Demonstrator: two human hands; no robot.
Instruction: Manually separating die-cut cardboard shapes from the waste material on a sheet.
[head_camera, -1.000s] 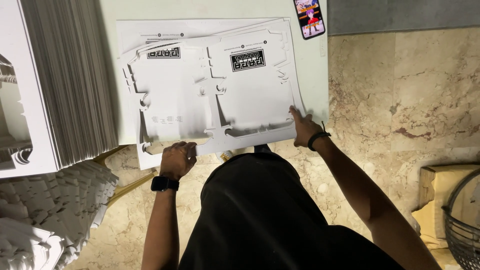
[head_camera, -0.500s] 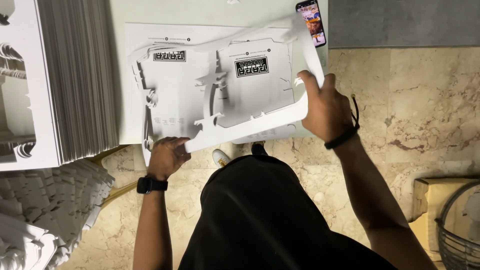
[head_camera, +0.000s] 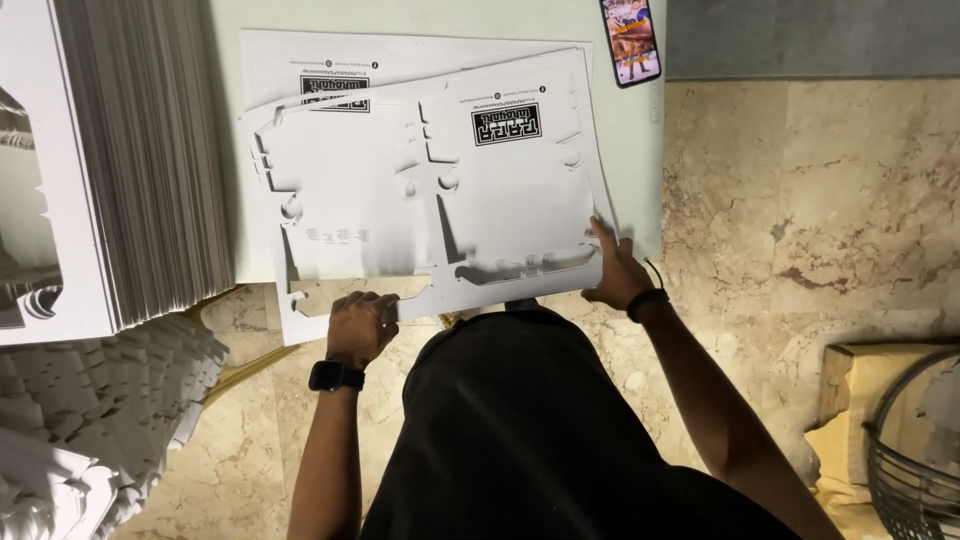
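While the head camera looks straight down, a white die-cut cardboard sheet (head_camera: 440, 190) lies flat on the pale table (head_camera: 640, 160), its near edge overhanging the table's front edge. It has notches and slots along its left side and a long cut-out near its lower edge. A black printed block sits near the top of the sheet.

Left hand (head_camera: 360, 325): curled into a loose fist at the sheet's near left edge, knuckles up, fingers closed on the edge. A black watch (head_camera: 335, 377) is on that wrist.

Right hand (head_camera: 617, 275): fingers spread and flat, pressing on the sheet's lower right corner, not gripping. A thin black band (head_camera: 647, 300) circles that wrist.

Under the top sheet, a second white sheet (head_camera: 300, 60) of the same kind shows along the far and left edges, slightly offset.

Left of these, touching the table's left part, stands a tall stack of white sheets (head_camera: 140, 160), edges facing the camera. Below it, at floor level, lies a heap of white cardboard offcuts (head_camera: 90, 420).

A phone (head_camera: 630, 40) with a lit, colourful screen lies on the table at the far right corner, apart from the sheets.

The floor (head_camera: 820, 200) is beige marble tile. A dark wire basket (head_camera: 915, 450) stands at lower right, beside a brown box (head_camera: 850, 390).
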